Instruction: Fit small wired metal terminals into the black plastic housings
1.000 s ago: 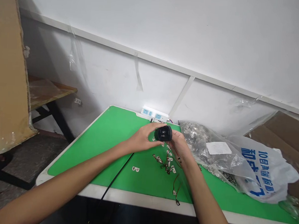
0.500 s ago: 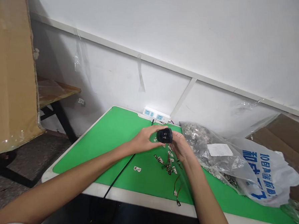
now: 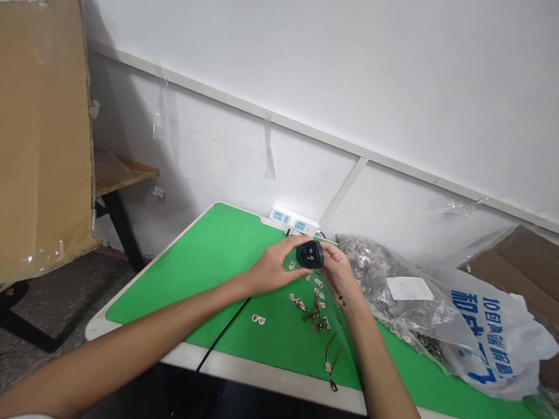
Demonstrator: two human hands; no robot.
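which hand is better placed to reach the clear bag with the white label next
Probably the right hand: it is nearer the clear bag, while the left hand is farther away, gripping the black object.

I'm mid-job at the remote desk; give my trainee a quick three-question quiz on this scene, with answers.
1. Multiple choice: What is the left hand gripping?
A) a cardboard sheet
B) a black object
C) a paper label

2. True or false: The power strip sits at the far side of the table, near the wall.

3. Fill the gap: From the wearer's view, the clear bag lies to the ____ of both hands.

Key: 1. B; 2. true; 3. right
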